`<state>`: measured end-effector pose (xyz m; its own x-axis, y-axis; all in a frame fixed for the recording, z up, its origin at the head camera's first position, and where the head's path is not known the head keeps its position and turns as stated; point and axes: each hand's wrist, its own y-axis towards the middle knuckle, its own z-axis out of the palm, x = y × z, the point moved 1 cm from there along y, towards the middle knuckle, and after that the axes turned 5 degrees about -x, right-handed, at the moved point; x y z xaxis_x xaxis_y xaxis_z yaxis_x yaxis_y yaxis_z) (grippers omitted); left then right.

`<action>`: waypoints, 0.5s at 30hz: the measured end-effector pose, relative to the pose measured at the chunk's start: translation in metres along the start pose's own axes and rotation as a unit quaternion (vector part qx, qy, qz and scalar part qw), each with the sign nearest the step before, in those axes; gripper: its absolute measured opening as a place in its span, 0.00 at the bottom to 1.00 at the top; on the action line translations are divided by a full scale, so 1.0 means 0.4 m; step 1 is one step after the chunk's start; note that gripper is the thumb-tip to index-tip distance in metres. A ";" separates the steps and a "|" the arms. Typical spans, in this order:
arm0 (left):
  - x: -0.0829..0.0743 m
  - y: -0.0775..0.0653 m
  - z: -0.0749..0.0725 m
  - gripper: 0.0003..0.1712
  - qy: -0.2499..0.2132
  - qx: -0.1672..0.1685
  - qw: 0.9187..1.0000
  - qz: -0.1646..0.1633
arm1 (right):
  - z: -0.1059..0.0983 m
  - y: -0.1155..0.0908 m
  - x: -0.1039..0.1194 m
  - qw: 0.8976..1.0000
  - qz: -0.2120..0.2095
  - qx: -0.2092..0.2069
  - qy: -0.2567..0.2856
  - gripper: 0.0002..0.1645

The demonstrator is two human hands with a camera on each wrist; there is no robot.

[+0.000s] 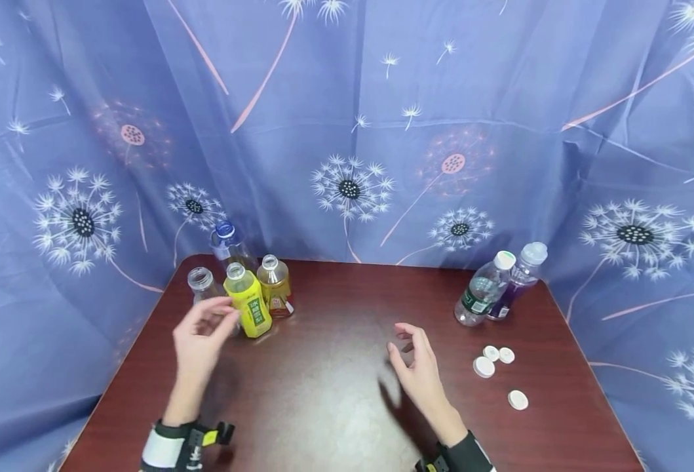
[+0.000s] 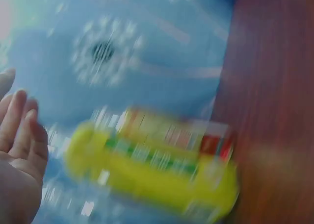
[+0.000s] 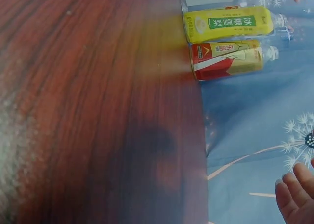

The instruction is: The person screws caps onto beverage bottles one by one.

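My left hand [image 1: 201, 337] is beside a yellow-labelled bottle [image 1: 251, 307], fingers loosely bent and holding nothing. Around that uncapped bottle stand a red-and-gold labelled bottle [image 1: 276, 292], a clear wide-necked bottle [image 1: 201, 280] partly behind the hand, and a blue-necked bottle [image 1: 226, 237] at the back. In the left wrist view the yellow bottle [image 2: 152, 170] is blurred, apart from the fingers [image 2: 22, 131]. Over the middle right of the table hovers my right hand [image 1: 420, 373], fingers relaxed and nothing in them. Its fingers [image 3: 297, 189] show at the corner of the right wrist view.
A clear bottle with a white cap [image 1: 481, 295] and a purple bottle [image 1: 520, 278] stand at the back right of the brown table [image 1: 335, 367]. Several white caps lie before them, including a nearer one [image 1: 518, 400]. A blue dandelion curtain [image 1: 299, 144] hangs behind.
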<state>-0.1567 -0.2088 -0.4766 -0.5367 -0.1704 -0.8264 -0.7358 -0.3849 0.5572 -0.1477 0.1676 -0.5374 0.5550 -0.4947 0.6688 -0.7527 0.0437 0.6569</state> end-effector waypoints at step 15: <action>0.158 0.086 -0.151 0.48 0.149 -0.032 0.983 -0.105 | -0.040 0.035 0.082 0.998 0.056 -0.032 0.024 0.29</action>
<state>-0.1909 -0.2875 -0.5147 -0.2232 -0.3352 -0.9153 -0.7847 -0.4952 0.3727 -0.1342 0.1660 -0.5008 0.4860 -0.4417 0.7542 -0.7875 0.1530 0.5971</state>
